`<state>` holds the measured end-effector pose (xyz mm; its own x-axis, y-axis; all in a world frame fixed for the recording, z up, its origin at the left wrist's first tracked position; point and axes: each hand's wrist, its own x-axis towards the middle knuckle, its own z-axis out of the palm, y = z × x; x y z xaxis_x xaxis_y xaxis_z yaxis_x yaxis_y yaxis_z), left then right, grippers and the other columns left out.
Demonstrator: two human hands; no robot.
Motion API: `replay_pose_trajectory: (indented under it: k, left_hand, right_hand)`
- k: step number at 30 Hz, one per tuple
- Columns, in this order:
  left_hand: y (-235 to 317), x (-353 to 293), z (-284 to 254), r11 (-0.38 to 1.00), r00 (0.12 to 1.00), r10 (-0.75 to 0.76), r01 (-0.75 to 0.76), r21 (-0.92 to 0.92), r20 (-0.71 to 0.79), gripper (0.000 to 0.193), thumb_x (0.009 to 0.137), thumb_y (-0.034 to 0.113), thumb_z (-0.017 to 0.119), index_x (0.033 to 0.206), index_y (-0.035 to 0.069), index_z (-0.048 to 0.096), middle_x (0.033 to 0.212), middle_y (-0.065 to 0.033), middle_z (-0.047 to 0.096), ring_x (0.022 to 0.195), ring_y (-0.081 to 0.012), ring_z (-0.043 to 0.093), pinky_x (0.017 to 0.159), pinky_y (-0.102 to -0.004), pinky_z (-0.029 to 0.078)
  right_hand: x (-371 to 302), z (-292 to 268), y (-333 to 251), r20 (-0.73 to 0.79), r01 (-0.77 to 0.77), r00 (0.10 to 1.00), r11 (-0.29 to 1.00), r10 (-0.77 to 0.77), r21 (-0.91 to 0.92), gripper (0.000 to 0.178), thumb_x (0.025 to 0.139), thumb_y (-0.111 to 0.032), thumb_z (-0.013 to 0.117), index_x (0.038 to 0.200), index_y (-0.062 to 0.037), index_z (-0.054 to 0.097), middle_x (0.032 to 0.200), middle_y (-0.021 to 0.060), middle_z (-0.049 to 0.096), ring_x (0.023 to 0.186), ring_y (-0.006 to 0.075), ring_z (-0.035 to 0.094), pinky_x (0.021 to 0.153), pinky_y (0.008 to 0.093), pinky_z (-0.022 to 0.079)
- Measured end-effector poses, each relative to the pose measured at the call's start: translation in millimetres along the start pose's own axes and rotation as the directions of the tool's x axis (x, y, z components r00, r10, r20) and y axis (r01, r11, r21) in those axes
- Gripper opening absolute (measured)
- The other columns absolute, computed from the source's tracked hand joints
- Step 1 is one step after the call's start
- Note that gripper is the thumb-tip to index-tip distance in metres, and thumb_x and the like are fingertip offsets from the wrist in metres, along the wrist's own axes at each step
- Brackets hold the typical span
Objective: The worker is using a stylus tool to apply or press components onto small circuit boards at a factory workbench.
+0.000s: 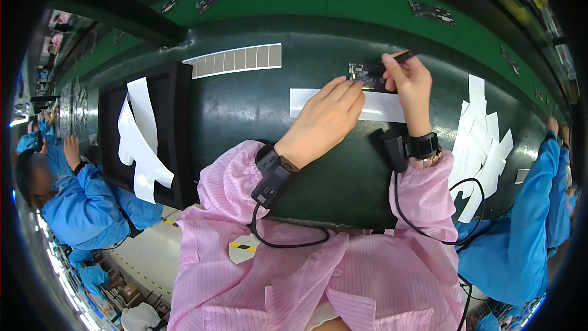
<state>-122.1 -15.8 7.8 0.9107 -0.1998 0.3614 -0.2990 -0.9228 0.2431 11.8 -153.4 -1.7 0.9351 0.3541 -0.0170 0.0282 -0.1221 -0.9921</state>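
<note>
A small dark circuit board (pixel 356 71) lies on the dark green bench, partly covered by my hands. My left hand (pixel 326 116) reaches in from the lower left, fingers stretched out and close together, with the fingertips at the board's near left edge. Over the right part of the board, my right hand (pixel 411 86) is closed on a slim black tool (pixel 405 56), whose exact kind I cannot make out. The tool slants down to the left toward the board. A white strip (pixel 383 108) lies flat just on the near side of the board, under my hands.
A sheet of grey labels (pixel 245 57) lies to the left. Beyond it, a black tray (pixel 182 129) holds white strips (pixel 144 122). More strips (pixel 481 141) pile up at the right. Circuit boards (pixel 432 12) rest on the green far surface. Blue-clothed people sit on both sides.
</note>
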Motion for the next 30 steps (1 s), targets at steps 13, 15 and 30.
replay_pose_trajectory:
  k: [13, 15, 30]
  left_hand:
    - [-32, 52, 4, 0.944, 0.999, 0.024, -0.008, -0.329, 0.047, 0.047, 0.076, 0.015, 0.073, 0.116, 0.001, 0.052, 0.111, -0.0141, 0.055, 0.105, -0.0327, 0.051, 0.092, -0.0391, 0.042]
    - [-43, 61, -3, 0.949, 0.999, 0.035, -0.036, -0.314, -0.010, 0.046, 0.073, 0.014, 0.074, 0.113, 0.002, 0.054, 0.109, -0.0142, 0.055, 0.104, -0.0326, 0.051, 0.090, -0.0390, 0.044]
    - [-126, -15, -79, 0.918, 0.926, -0.377, 0.373, 0.134, 0.002, 0.062, 0.083, 0.035, 0.070, 0.132, 0.005, 0.048, 0.141, -0.0143, 0.042, 0.131, -0.0343, 0.040, 0.106, -0.0423, 0.033]
  right_hand:
    - [-42, -41, 3, -0.085, -0.039, 0.994, 0.929, 0.075, 0.369, 0.017, 0.091, -0.018, 0.064, 0.094, -0.0018, 0.063, 0.069, 0.0041, 0.060, 0.052, 0.0072, 0.049, 0.050, 0.0210, 0.036]
    - [-45, -43, 2, -0.061, 0.001, 0.998, 0.936, 0.022, 0.352, 0.016, 0.092, -0.017, 0.062, 0.099, -0.0021, 0.062, 0.069, 0.0043, 0.060, 0.052, 0.0069, 0.050, 0.050, 0.0205, 0.037]
    - [-79, -15, -13, 0.346, 0.457, 0.889, 0.542, -0.299, -0.705, 0.049, 0.076, -0.009, 0.070, 0.119, -0.0044, 0.048, 0.099, 0.0131, 0.051, 0.097, 0.0315, 0.049, 0.081, 0.0431, 0.035]
